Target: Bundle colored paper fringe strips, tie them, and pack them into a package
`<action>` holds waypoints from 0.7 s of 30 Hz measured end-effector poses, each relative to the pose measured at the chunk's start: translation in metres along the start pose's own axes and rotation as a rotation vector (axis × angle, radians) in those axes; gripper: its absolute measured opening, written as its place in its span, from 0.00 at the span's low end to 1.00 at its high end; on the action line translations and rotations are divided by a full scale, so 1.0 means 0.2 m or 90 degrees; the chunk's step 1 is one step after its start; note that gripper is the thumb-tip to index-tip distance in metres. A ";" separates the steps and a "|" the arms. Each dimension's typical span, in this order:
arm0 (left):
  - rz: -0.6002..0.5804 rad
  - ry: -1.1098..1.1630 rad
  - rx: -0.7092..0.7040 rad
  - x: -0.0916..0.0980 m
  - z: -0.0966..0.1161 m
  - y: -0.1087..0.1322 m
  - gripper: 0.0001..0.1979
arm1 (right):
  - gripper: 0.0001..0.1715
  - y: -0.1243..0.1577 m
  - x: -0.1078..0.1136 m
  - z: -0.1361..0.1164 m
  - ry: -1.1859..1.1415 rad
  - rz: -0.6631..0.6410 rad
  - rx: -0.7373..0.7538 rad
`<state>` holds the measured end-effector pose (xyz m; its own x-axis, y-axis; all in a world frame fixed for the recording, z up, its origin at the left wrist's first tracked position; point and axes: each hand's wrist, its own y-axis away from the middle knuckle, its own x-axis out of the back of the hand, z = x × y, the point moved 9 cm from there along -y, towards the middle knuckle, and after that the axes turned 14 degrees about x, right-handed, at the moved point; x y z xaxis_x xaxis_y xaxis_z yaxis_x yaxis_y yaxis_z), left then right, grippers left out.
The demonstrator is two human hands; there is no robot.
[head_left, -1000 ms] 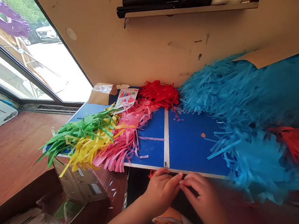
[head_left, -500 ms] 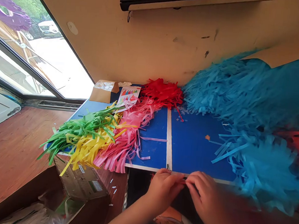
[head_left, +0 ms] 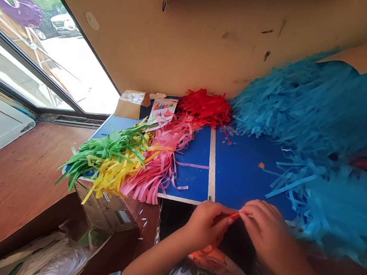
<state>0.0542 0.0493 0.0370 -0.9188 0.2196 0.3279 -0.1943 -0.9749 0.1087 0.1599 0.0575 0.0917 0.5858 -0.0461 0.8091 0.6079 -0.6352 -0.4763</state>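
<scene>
Left hand (head_left: pixel 207 225) and right hand (head_left: pixel 265 232) pinch a red strip (head_left: pixel 234 215), lower centre.
A blue heap (head_left: pixel 313 117) fills the right; the table (head_left: pixel 240 175) lies mid-frame, with green, yellow and pink fringes (head_left: pixel 127 167) at its left. At its near edge both hands' fingertips press together on the strip between them.

The table (head_left: pixel 240 175) is set mid-frame against the wall. Three fringe bundles (head_left: pixel 127 167) are laid side by side on its left part, overhanging a cardboard box (head_left: pixel 109 214) at lower left. Behind them a paper bag (head_left: pixel 132 104) and a printed sheet (head_left: pixel 163 109) are placed, with a fringe heap (head_left: pixel 206 105) to their right. A larger fringe mass (head_left: pixel 314 113) is spread across the right. At lower centre, before the table's near edge, a thin strip (head_left: pixel 234 215) is pinched between the left hand (head_left: pixel 205 225) and the right hand (head_left: pixel 263 227).
</scene>
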 end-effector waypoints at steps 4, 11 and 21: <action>-0.028 0.143 0.117 -0.02 -0.09 -0.01 0.15 | 0.08 0.03 -0.06 0.07 -0.128 -0.042 -0.110; -0.001 0.188 0.158 0.01 -0.11 0.00 0.14 | 0.09 0.10 -0.15 0.13 -0.264 -0.038 -0.271; 0.168 0.048 -0.052 0.09 -0.03 0.02 0.07 | 0.13 0.18 -0.27 0.17 -0.568 0.056 -0.454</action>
<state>0.0360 0.0488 0.0382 -0.9636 -0.0430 0.2640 0.0311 -0.9983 -0.0490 0.1679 0.0646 0.0190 0.9561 0.2699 0.1145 0.2700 -0.9627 0.0146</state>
